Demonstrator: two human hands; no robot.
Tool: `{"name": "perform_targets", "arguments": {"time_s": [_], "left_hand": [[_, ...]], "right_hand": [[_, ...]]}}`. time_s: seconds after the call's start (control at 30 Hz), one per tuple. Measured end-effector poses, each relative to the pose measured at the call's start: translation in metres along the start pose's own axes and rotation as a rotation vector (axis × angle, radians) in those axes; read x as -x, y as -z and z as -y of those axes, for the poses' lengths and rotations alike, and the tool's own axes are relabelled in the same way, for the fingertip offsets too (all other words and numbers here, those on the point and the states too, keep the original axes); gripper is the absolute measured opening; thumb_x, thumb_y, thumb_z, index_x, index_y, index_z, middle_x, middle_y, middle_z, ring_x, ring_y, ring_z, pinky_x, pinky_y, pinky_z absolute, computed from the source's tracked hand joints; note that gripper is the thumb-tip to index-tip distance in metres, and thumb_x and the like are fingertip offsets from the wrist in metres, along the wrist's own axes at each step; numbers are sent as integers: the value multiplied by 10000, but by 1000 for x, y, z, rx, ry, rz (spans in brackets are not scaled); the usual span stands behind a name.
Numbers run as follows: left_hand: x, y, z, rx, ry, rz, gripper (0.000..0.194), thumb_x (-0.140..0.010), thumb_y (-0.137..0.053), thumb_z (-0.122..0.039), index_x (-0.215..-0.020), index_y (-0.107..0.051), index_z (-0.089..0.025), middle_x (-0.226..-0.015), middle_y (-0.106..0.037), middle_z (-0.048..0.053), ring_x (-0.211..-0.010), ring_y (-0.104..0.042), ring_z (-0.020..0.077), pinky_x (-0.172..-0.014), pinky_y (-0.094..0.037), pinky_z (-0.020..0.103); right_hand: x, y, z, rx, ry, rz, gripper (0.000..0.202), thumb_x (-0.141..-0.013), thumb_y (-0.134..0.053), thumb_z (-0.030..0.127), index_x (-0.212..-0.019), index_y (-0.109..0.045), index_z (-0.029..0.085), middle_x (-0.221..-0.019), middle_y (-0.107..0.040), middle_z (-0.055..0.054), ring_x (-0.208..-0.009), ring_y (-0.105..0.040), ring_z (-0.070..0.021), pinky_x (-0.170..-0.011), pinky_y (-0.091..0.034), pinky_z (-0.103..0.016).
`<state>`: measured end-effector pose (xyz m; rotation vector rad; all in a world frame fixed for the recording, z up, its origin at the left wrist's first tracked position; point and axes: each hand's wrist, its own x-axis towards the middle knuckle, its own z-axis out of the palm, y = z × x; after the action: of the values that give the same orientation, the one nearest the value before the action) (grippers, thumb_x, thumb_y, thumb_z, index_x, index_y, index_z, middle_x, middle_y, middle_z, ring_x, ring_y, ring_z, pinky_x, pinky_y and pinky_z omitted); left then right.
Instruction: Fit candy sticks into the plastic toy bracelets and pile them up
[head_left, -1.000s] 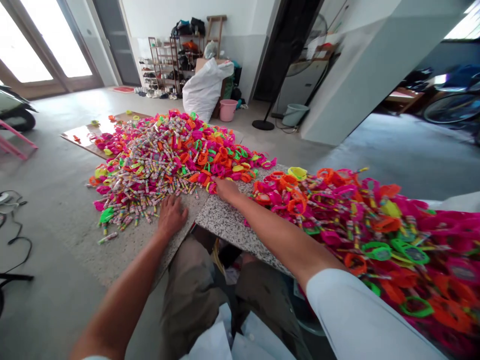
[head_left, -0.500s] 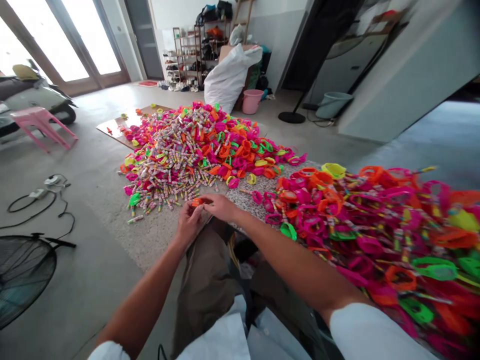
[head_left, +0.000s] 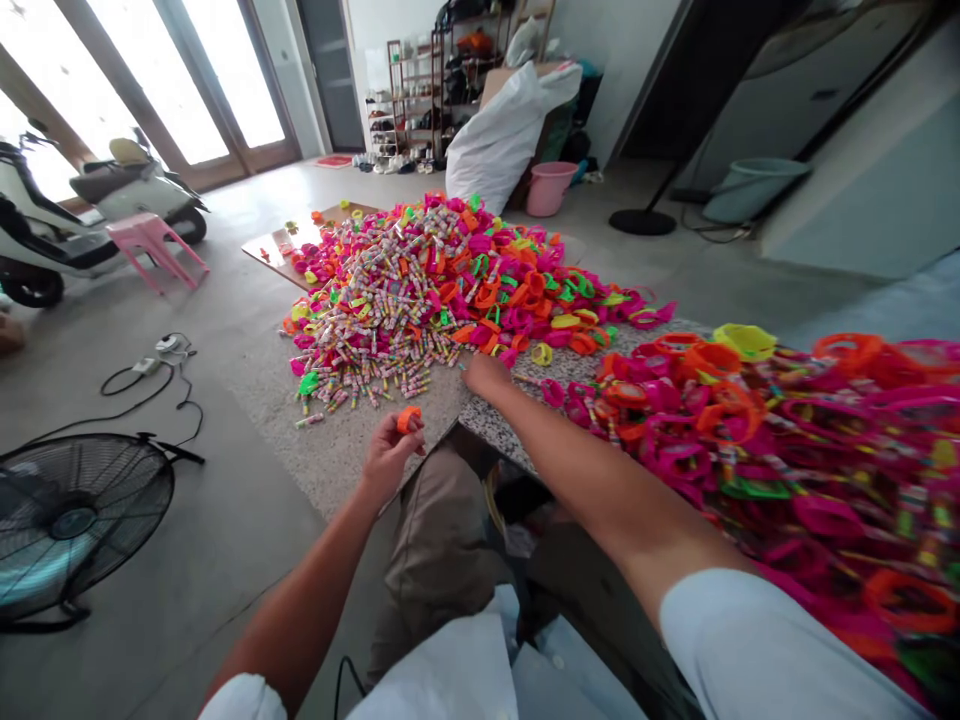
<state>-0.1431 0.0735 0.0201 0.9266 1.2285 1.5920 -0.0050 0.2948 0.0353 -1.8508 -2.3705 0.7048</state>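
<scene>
My left hand (head_left: 390,455) is closed round a small orange plastic piece shaped like a toy watch band (head_left: 409,420), held above the near edge of the speckled stone slab (head_left: 300,460). Stretched forward, my right hand (head_left: 486,374) is at the near edge of the far pile. Its fingers are curled down beside short wrapped candy tubes (head_left: 375,365); what is between the fingertips is too small to make out. The far pile mixes these tubes with pink, orange, green and yellow plastic bands (head_left: 517,290).
To my right lies a second heap of bright bands with tubes attached (head_left: 675,430). A black fan (head_left: 75,520) and a cable with a socket (head_left: 146,366) are on the floor at left. Farther off are a pink stool (head_left: 146,235), a scooter (head_left: 142,190), a white sack (head_left: 491,140) and a pink bucket (head_left: 551,188).
My hands were together at the orange piece and are now apart. My right hand has moved forward and right to the far pile; the left keeps the orange piece. The view has turned left.
</scene>
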Motion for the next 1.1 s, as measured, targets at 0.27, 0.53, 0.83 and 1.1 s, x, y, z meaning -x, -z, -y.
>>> {"name": "perform_targets", "arguments": {"time_s": [0.27, 0.53, 0.83, 1.1], "left_hand": [[17, -13, -21, -69, -111, 99, 363, -917, -754, -533, -1021, -660, -198, -946, -650, 27, -712, -584, 111, -679, -554, 256], [35, -49, -42, -365, -328, 287, 309, -1022, -654, -498, -1106, -708, -205, -980, -671, 53, -852, -605, 161, -787, -505, 272], [43, -69, -54, -682, -576, 345, 226, -1056, -594, -395, -1161, -657, -204, -980, -637, 63, -856, -583, 176, -806, -461, 298], [47, -76, -65, -762, -671, 418, 163, -1064, -581, -341, -1110, -644, -198, -930, -615, 53, -815, -565, 173, -739, -442, 290]], "right_hand": [[113, 10, -4, -754, 231, -32, 138, -944, -545, 333, -1008, -583, 217, -779, -745, -12, -590, -676, -155, -564, -537, -247], [222, 20, -12, -1284, 441, -112, 168, -880, -704, 382, -967, -673, 242, -734, -703, 14, -564, -625, -129, -540, -519, -242], [248, 25, -46, -891, 582, -395, 134, -981, -636, 323, -1084, -712, 282, -992, -791, -28, -812, -758, -195, -739, -628, -324], [260, 34, -56, -640, 801, -599, 223, -986, -602, 183, -1157, -691, 294, -1050, -808, -30, -934, -773, -197, -850, -612, -334]]}}
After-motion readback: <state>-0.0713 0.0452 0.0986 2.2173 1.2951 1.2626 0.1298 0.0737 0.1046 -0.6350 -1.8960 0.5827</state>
